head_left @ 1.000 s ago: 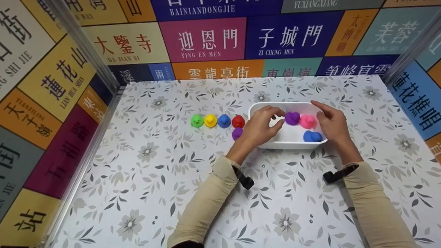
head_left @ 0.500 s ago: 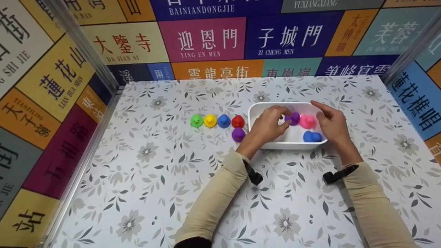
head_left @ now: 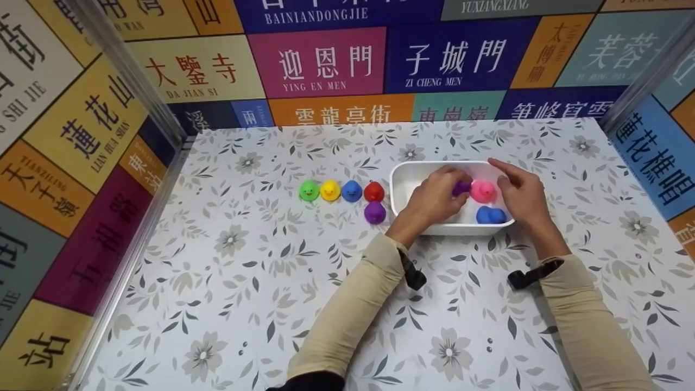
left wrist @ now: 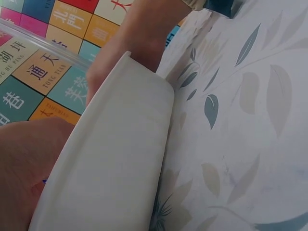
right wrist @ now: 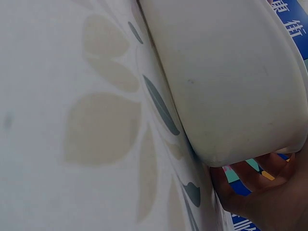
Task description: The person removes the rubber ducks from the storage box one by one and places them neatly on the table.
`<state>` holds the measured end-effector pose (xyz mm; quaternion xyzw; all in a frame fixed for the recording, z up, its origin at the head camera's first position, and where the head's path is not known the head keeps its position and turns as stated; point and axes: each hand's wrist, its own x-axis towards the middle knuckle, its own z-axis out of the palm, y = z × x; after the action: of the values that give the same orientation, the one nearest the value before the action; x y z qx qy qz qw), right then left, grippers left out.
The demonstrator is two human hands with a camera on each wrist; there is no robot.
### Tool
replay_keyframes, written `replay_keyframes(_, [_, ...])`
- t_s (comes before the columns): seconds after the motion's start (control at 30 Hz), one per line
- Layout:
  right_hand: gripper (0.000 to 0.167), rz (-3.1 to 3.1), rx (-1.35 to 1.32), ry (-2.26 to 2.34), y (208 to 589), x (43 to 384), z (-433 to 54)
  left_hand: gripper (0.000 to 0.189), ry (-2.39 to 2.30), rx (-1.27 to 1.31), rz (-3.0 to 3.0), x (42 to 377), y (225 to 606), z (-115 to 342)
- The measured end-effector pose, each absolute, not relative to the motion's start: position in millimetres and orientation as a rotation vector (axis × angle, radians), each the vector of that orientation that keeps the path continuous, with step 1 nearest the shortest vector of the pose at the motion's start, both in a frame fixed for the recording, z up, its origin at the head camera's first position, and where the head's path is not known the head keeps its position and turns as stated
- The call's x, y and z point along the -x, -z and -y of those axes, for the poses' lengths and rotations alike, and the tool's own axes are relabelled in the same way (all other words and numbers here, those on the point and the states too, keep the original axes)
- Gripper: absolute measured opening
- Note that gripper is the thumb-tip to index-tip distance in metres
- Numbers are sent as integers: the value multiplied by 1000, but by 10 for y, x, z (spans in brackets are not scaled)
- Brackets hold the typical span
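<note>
In the head view, my left hand (head_left: 437, 198) reaches into a white plastic tub (head_left: 461, 228), its fingers and thumb around a purple rubber duck (head_left: 461, 188) that they mostly cover. Beside that duck sit a pink rubber duck (head_left: 482, 191) and, nearer the front wall, a blue rubber duck (head_left: 490, 215). My right hand (head_left: 525, 196) holds the tub's right end. The right wrist view has its fingers (right wrist: 231, 192) curled against the end wall of the tub (right wrist: 231, 82). From the left wrist, the tub wall (left wrist: 115, 130) hides the ducks.
Left of the tub, green (head_left: 309, 190), yellow (head_left: 330, 190), blue (head_left: 352, 190) and red (head_left: 373, 191) ducks stand in a row. Another purple duck (head_left: 375, 213) is in front of the red one. Printed panels (head_left: 320, 62) wall in the flower-patterned table (head_left: 228, 304).
My left hand has moved right inside the tub and closed its fingers around the purple duck there. The right hand stays at the tub's end.
</note>
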<state>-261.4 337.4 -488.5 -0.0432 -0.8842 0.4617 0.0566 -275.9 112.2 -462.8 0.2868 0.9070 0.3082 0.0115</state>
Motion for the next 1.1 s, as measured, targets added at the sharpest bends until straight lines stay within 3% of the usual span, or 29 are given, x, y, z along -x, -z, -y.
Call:
replay_keyframes(0.27, [46, 2685, 128, -1413, 4889, 2621, -3371, 42, -832, -930, -2838, 2781, 4684, -1166])
replay_keyframes(0.7, [46, 2666, 127, -1404, 4887, 2603, -3366, 17, -903, -886, -2942, 2783, 4694, -1197])
replay_keyframes(1.1, [46, 2684, 136, -1416, 4886, 2630, -3370, 24, -912, -841, -2930, 2801, 4708, -1253])
